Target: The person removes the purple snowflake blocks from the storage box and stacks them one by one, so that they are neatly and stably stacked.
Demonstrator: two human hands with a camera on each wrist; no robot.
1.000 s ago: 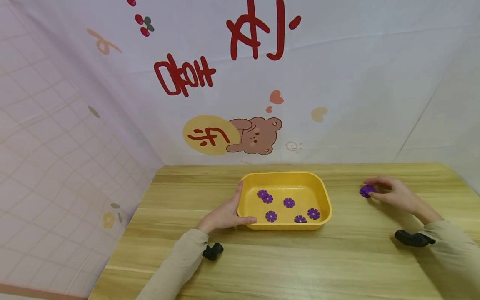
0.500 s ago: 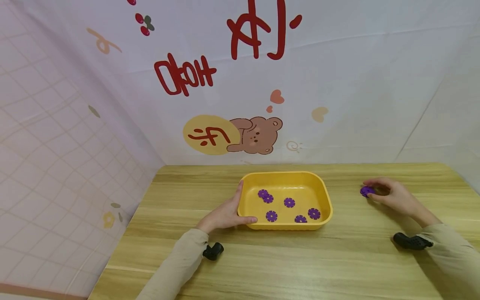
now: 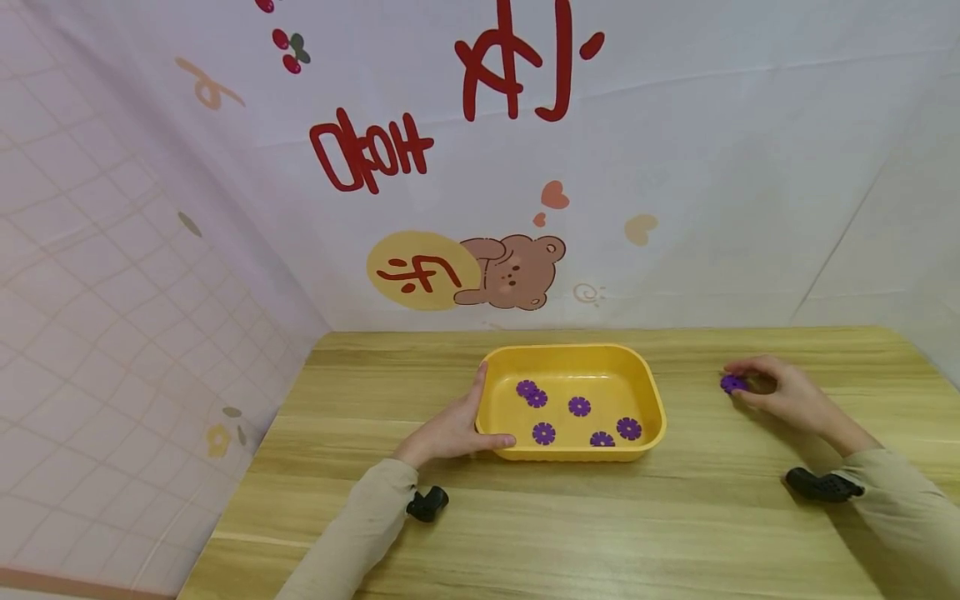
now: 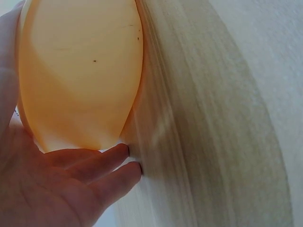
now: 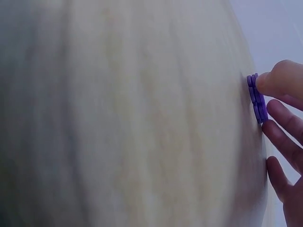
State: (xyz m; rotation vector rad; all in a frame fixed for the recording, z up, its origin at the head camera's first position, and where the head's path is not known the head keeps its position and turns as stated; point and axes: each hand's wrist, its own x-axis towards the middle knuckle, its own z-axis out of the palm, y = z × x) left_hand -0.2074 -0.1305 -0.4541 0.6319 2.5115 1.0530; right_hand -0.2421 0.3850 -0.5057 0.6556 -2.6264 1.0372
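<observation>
A shallow yellow plastic bin (image 3: 573,358) stands on the wooden table. Inside lie several purple snowflake building discs (image 3: 579,407), two of them overlapping. My left hand (image 3: 448,428) grips the bin's left end, thumb over the front rim and fingers along the side; the left wrist view shows those fingers against the bin wall (image 4: 90,71). To the right of the bin, my right hand (image 3: 787,395) pinches purple snowflake discs (image 3: 732,384) between thumb and fingers, close over the table. Seen edge-on in the right wrist view, the discs (image 5: 257,98) form a small stack of two layers.
The wooden table (image 3: 540,525) reaches back to a white cloth (image 3: 712,183) printed with a bear and red characters. Another patterned cloth (image 3: 112,333) hangs at the left. Black devices (image 3: 428,504) are worn on both wrists.
My right hand has shifted very slightly to the left, still holding the purple discs near the same spot. The left hand, the bin and the discs inside it stay as they were.
</observation>
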